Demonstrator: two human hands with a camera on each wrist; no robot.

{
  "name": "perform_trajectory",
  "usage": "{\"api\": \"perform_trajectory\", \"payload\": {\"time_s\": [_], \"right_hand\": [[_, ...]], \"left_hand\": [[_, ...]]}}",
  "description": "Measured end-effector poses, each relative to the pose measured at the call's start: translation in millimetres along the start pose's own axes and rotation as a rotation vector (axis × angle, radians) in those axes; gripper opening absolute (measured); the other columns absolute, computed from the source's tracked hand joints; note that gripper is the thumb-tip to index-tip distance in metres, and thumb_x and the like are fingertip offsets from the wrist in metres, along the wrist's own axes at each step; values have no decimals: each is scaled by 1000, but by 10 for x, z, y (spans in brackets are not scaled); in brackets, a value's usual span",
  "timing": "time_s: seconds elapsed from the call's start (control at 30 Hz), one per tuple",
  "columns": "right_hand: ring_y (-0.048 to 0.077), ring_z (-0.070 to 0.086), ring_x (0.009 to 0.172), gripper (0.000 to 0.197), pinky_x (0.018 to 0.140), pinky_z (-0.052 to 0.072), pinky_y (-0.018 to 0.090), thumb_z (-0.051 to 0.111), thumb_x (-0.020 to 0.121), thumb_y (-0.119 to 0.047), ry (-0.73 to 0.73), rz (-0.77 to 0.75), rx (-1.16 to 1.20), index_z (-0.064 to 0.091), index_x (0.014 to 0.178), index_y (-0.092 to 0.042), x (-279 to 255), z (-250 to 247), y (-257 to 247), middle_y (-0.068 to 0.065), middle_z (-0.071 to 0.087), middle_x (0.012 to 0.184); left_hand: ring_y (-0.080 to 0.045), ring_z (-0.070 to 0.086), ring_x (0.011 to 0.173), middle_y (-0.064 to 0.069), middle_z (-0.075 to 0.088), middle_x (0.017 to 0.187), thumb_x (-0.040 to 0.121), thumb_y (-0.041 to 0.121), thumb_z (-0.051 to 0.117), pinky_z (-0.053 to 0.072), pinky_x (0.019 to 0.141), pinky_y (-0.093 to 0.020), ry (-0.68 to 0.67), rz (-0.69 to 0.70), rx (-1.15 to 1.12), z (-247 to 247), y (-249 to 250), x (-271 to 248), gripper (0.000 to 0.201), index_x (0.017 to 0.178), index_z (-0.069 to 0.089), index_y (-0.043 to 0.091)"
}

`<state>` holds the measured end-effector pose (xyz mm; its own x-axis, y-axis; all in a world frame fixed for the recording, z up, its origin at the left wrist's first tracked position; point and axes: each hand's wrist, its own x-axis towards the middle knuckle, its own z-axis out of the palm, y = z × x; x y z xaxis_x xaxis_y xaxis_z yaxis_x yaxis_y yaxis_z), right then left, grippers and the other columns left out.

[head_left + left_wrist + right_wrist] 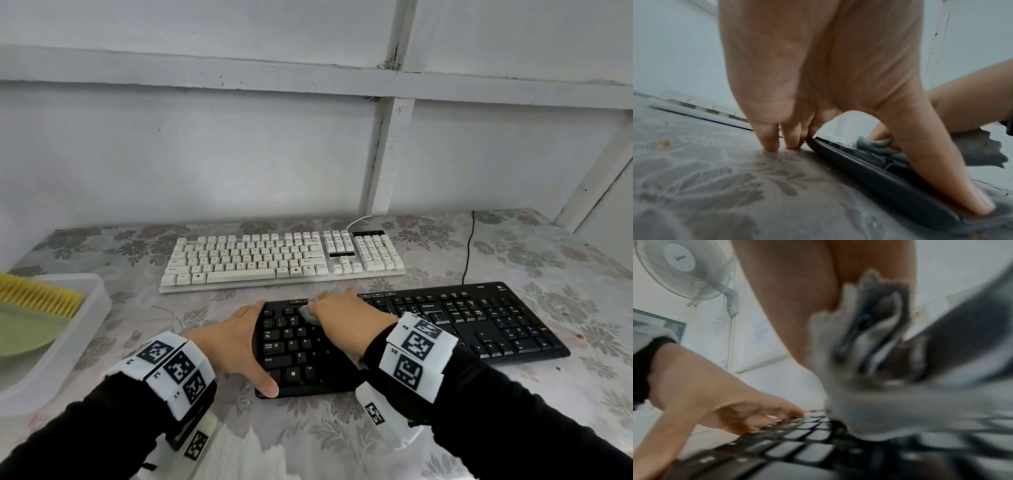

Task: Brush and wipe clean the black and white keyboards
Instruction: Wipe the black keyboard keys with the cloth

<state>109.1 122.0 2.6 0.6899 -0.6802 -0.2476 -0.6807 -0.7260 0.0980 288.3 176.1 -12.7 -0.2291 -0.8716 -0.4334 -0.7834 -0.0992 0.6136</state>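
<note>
Black keyboard (pixel 445 329) lies flat on the table (pixel 565 260), long axis running left-right but skewed: left end nearer the person, right end angled away toward the wall. Low-profile matte plastic, flat keys. White keyboard (pixel 281 260) sits just behind it, roughly parallel to the table's far edge, taller yellowed keycaps, white cable trailing off the back. Left hand (pixel 236 346) is spread, fingers straight, bracing the black keyboard's left edge, thumb on its near corner. Right hand (pixel 342 308) is bunched round a pale grey-green cloth (pixel 310 313), pressing it onto the upper-left keys. Table has a glossy floral cover. Clear plastic tub (pixel 82 329) at left holds a yellow-bristled brush (pixel 37 298). White panelled wall behind.
</note>
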Motion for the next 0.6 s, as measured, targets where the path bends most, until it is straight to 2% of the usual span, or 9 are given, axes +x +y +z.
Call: {"api": "perform_trajectory", "payload": {"time_s": [0.07,0.13,0.23,0.37,0.43,0.47,0.53,0.57,0.6], "right_hand": [[20,37,84,42,89,32,39,38,79,11,-9,50,26,17,63,-21,-104,29,150,-4,26,68],[19,36,84,37,90,32,39,36,80,13,-5,102,52,23,65,-19,-197,52,272,-4,26,69],[18,32,83,39,100,31,42,37,82,12,-24,164,23,22,65,-20,-318,69,402,-5,24,69],[19,33,82,37,102,31,42,36,85,8,-37,259,-45,21,65,-19,-462,99,585,-3,23,69],[17,33,70,34,95,35,38,36,88,7,-93,303,-55,27,66,-17,-490,77,707,-2,28,71],[15,30,63,35,85,37,33,37,89,6,-127,331,-50,28,64,-16,-490,61,776,-1,28,69],[16,30,59,37,61,28,25,38,89,5,-184,386,-16,27,61,-17,-465,8,931,-1,29,66],[17,34,63,34,58,25,25,39,88,4,-189,404,18,30,61,-15,-443,-15,995,0,32,66],[17,36,66,31,61,26,27,39,90,1,-185,396,34,32,63,-14,-431,-17,1038,0,33,67]], "left_hand": [[-10,26,130,13,25,136,48,33,90,24,114,-37,-16,-8,-13,-7,-13,1,111,132,18,38],[-11,25,132,13,24,139,39,43,87,24,114,-40,-32,-19,-15,-11,-16,5,122,137,16,36],[-11,23,132,14,22,138,43,40,89,22,115,-39,-40,-25,-27,-11,-6,6,122,139,13,35],[-11,23,131,14,21,137,45,38,89,22,115,-38,-35,-48,-12,0,13,-1,127,143,9,32],[-8,23,127,16,20,133,52,33,90,23,114,-37,-34,-54,4,-3,29,-8,121,143,9,31],[-8,23,126,16,19,131,51,36,90,23,114,-37,-43,-65,18,-6,39,-18,124,143,8,30],[-9,22,128,16,17,135,33,54,86,24,113,-37,-68,-85,46,-22,52,-23,142,145,3,30],[-11,21,132,15,16,139,25,60,84,26,112,-37,-80,-94,53,-27,52,-20,150,146,0,31],[-13,20,134,14,14,142,22,60,84,28,111,-36,-87,-98,56,-29,60,-20,154,146,-2,31]]}}
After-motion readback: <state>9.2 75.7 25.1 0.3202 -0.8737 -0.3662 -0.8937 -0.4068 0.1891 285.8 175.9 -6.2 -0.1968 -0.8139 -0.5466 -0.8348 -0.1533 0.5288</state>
